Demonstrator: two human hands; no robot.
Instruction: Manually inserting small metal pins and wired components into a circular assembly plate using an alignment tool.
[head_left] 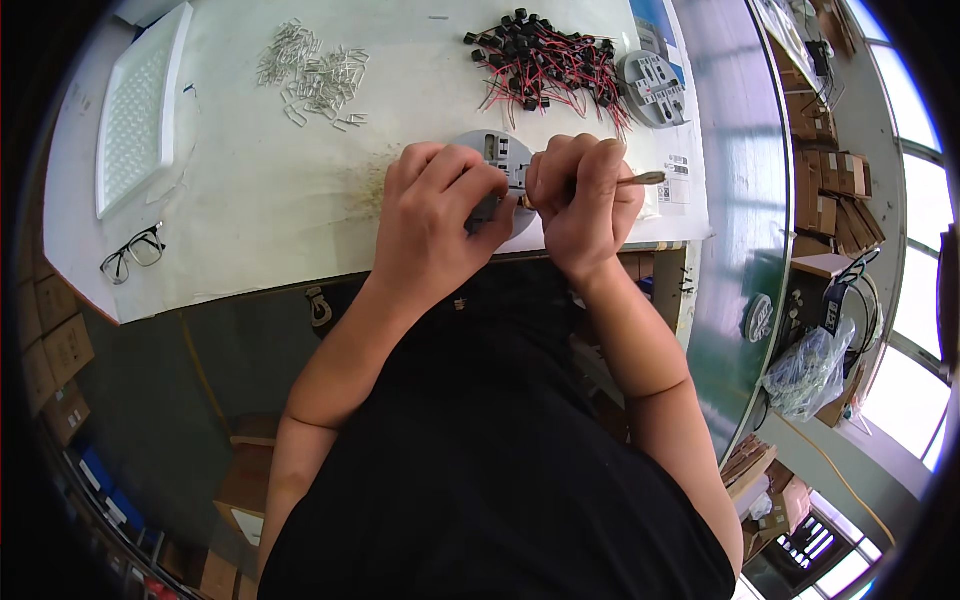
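The right hand [585, 195] was curled in a tight fist around a slim tool [648, 179], whose pale, flattened end stuck out to the right of the grey disc [503, 147]. That closed grip probably kept the tool steady, with the fingertips bunched near its other end, at the disc's right edge. The left hand [430, 210] was half curled over the disc's left side, thumb and forefinger bent in close together; it seemed to brace the piece, though whether anything was pinched between those fingertips could not be told. The disc itself lay in front of the person's body, near the table's front edge, partly hidden by both hands, a spot that likely let the forearms come in evenly from either side.

Beyond the disc and slightly right lay a tangled heap of black components [530, 50] with red and black leads, perhaps put there to be within reach of the right hand. Beside that heap, farther right of the disc, sat a second grey disc [655, 90], its inner fittings facing up. Beyond the disc to the left, loose silvery pieces [310, 80] were spread in a pile apart from the wired ones, which seemed to stop the two kinds mixing. Far left of the disc stood a white tray [140, 110], with a pair of glasses [133, 253] nearer the person, both apparently set aside from the working spot on the table [270, 220].
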